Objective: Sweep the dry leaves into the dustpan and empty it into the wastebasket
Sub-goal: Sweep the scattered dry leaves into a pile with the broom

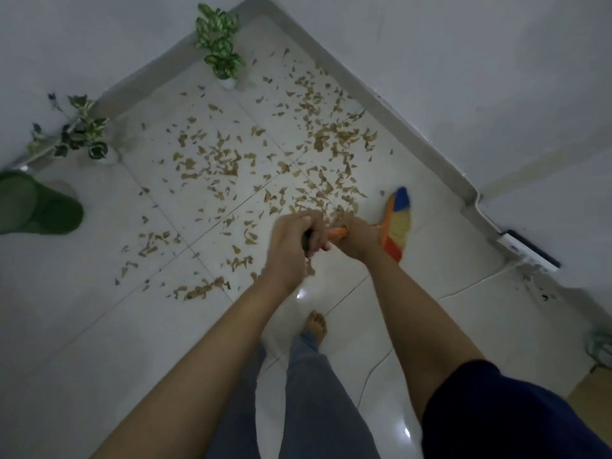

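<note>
While both hands (pixel 326 238) gripped the broom (pixel 395 223), short, low strokes would best gather the leaves (pixel 231 164).

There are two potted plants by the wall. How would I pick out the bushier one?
Find the far corner where the two white walls meet. The potted plant nearest it stands on the tiled floor by scattered dry leaves. It is upright with dense, bright speckled foliage; the other plant is sparse, dark and leaning.

we see 2 potted plants (pixel 218 41) (pixel 82 130) against the walls. a white power strip (pixel 530 251) lies near the right wall, its cord (pixel 470 286) trailing over the tiles.
</note>
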A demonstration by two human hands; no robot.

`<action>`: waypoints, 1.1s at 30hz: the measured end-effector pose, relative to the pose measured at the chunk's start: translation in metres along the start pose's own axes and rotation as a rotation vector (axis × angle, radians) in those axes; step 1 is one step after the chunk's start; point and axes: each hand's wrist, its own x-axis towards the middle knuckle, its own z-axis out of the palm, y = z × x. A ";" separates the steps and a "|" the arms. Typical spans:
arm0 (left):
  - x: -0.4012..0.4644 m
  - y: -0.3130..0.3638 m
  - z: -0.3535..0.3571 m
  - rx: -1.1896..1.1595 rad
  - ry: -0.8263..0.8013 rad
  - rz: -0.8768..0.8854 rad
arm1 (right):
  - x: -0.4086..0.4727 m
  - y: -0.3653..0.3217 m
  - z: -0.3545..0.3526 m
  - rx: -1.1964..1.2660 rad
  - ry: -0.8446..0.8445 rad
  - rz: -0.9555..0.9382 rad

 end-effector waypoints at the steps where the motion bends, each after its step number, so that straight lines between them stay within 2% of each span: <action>1: -0.002 0.005 -0.014 0.000 0.049 0.005 | 0.007 -0.017 0.009 0.022 -0.019 -0.042; 3: -0.008 0.020 -0.040 0.012 0.091 0.042 | 0.015 -0.050 0.022 0.022 -0.042 -0.133; 8: -0.030 0.069 -0.079 -0.021 0.019 0.209 | 0.000 -0.103 0.021 0.041 0.059 -0.363; 11: -0.040 0.078 -0.080 -0.052 -0.021 0.249 | -0.019 -0.099 0.015 -0.034 0.095 -0.290; 13: -0.045 0.069 -0.075 -0.081 -0.017 0.198 | -0.030 -0.081 0.016 -0.056 0.123 -0.235; 17: -0.058 0.034 -0.066 -0.067 -0.011 0.035 | -0.047 -0.046 0.039 -0.018 0.048 -0.099; 20: -0.072 0.017 -0.073 0.003 -0.040 0.002 | -0.054 -0.052 0.070 0.005 0.026 -0.078; 25: -0.094 0.031 -0.136 0.042 0.042 0.061 | -0.043 -0.120 0.118 0.125 0.065 -0.151; 31: -0.150 0.079 -0.217 -0.012 0.021 0.259 | -0.071 -0.220 0.138 0.080 0.168 -0.314; 33: -0.174 0.098 -0.251 -0.005 0.066 0.330 | -0.083 -0.256 0.151 0.086 0.180 -0.293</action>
